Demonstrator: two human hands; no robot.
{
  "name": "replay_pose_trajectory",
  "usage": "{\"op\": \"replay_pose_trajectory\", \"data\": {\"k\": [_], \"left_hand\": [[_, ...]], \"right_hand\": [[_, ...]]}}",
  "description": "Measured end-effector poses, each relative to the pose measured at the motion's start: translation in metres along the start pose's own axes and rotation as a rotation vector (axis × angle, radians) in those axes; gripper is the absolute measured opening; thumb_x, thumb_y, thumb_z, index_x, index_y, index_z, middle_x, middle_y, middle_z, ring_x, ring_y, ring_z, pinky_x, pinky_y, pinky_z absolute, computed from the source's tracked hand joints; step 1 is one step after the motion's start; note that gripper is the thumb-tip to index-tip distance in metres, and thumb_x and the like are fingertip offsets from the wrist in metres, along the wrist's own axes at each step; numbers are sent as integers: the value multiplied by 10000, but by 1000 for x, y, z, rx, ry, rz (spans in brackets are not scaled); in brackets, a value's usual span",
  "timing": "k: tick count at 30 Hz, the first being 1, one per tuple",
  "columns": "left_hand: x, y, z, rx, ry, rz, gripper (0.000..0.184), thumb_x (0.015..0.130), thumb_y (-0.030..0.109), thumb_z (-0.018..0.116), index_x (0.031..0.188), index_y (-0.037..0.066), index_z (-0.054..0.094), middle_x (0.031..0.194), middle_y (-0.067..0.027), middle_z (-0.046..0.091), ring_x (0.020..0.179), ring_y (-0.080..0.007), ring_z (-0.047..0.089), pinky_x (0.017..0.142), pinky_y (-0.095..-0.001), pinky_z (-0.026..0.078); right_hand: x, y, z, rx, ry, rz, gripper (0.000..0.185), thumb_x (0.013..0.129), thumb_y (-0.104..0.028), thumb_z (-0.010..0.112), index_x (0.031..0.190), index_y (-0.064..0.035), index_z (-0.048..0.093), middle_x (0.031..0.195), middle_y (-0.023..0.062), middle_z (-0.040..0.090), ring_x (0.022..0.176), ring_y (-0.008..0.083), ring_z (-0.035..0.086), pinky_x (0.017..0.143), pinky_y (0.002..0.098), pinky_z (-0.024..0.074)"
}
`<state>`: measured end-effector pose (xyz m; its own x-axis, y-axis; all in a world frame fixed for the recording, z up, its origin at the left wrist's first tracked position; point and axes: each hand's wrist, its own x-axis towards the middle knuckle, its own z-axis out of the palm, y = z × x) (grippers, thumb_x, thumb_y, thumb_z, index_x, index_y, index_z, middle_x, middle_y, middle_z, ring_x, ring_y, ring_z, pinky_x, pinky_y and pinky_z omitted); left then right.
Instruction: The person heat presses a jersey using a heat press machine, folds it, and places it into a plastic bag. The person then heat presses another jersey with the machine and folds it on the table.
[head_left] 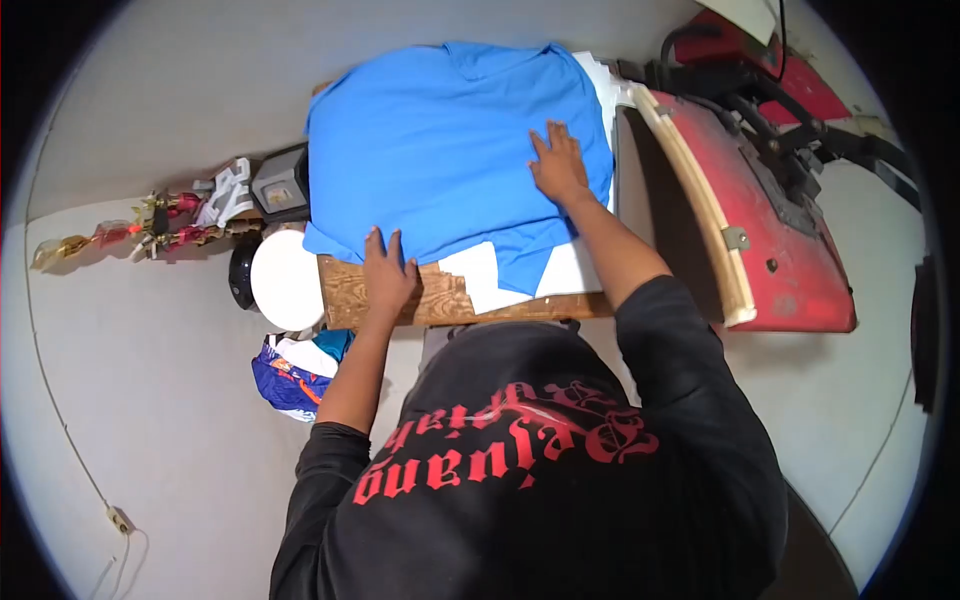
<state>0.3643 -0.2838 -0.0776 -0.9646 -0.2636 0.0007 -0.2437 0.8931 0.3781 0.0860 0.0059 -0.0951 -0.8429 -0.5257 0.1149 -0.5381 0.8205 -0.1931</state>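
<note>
A blue T-shirt [430, 150] lies spread over white sheets [565, 275] on a wooden board [345, 290]. Its cloth has soft wrinkles, and a corner hangs down near the front edge. My right hand [560, 170] rests flat on the right part of the shirt, fingers spread. At the shirt's front left edge, my left hand [388, 272] is open, fingertips on the cloth and the palm over the bare wood. Neither hand grips anything.
On the right stands a raised red metal lid [790, 240], like a heat press platen, with black arms behind. To the left are a white round stool top [287, 280], a grey-black box [282, 183] and artificial flowers [150, 228]. Bundled colourful cloth [290, 375] lies below.
</note>
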Motion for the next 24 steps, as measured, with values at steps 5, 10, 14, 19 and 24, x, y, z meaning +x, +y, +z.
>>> {"op": "replay_pose_trajectory", "data": {"k": [5,10,14,19,24], "left_hand": [[-25,-32,-18,-69,-19,140,611,847,132,752,1421,57,556,1508,-312,442,1407,-503,424,1181,-557,361],[-33,-71,-29,-23,-12,190,508,840,123,742,1327,70,610,1440,-255,508,1369,-458,463,1127,-553,395],[-23,-101,-42,49,-42,185,347,837,166,760,1176,105,711,1303,-170,619,1265,-365,555,1067,-516,411],[-10,-136,-54,159,-2,329,193,839,183,755,1028,148,737,1070,-56,647,1058,-279,601,948,-460,423],[-14,-155,-60,200,-106,272,227,827,195,777,1044,141,742,1008,-79,661,991,-287,630,839,-431,441]], "right_hand": [[-80,-25,-55,178,49,114,400,898,-147,703,1292,-85,684,1347,187,590,1312,361,515,1080,496,415],[-171,-94,-51,326,-122,116,563,849,-314,811,1350,-110,656,1368,170,565,1332,362,492,1099,502,398],[-198,-99,-28,130,-140,162,541,829,-327,831,1309,-129,678,1445,170,540,1424,351,448,1163,522,347],[-223,-57,-39,-76,-144,315,258,899,-278,773,1091,-109,741,1331,86,641,1317,293,554,1041,488,450],[-240,-59,-52,-65,-255,518,277,884,-284,792,1101,-114,758,1297,85,653,1247,306,583,1014,468,488]]}}
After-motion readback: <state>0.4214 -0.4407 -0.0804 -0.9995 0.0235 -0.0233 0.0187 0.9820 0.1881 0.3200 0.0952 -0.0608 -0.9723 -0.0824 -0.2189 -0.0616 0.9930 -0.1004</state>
